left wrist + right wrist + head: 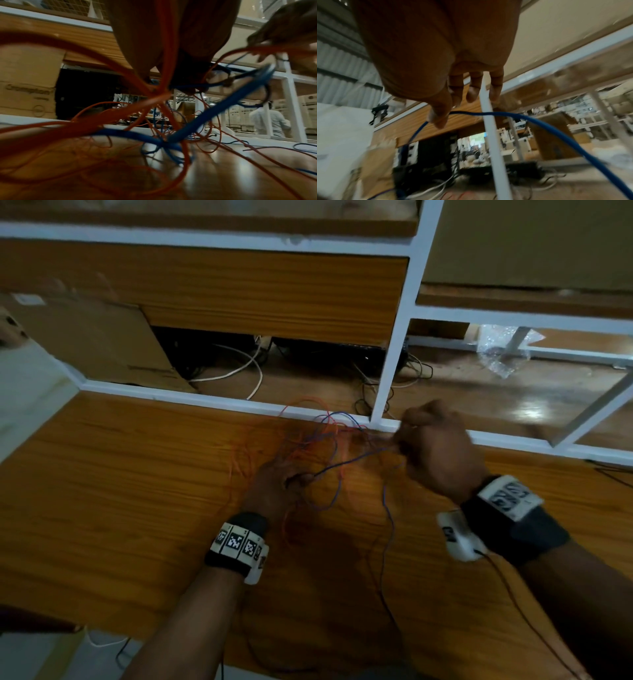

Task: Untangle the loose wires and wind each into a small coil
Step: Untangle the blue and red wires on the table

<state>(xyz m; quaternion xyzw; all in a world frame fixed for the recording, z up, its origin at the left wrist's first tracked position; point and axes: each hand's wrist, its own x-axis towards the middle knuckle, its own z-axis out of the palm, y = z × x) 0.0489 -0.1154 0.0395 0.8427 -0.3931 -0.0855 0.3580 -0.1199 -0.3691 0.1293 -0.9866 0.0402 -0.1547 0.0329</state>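
Closest to my view, my two forearms reach over the near edge of the desk (102,491), each wrist strapped with a marker band. Between them the tangle of wires sprawls across the wood: orange wires (301,440) and a blue wire (356,457), looped through each other from the middle of the desk out to its far edge, with single strands trailing back toward the near edge.

My left hand (277,487) sits low on the desk at the near side of the tangle, fingers curled into it; from the left wrist the orange strands (154,86) bunch up under the fingers, so I read it as gripping them. My right hand (435,446) is raised at the far edge, just right of the tangle, thumb and forefinger pinching the blue wire (530,120), which arcs away from the fingertips (436,117) on both sides.

Beyond the far edge stands a white frame (394,337); behind it are a cardboard box (89,337) and white cables (239,371) on the floor.
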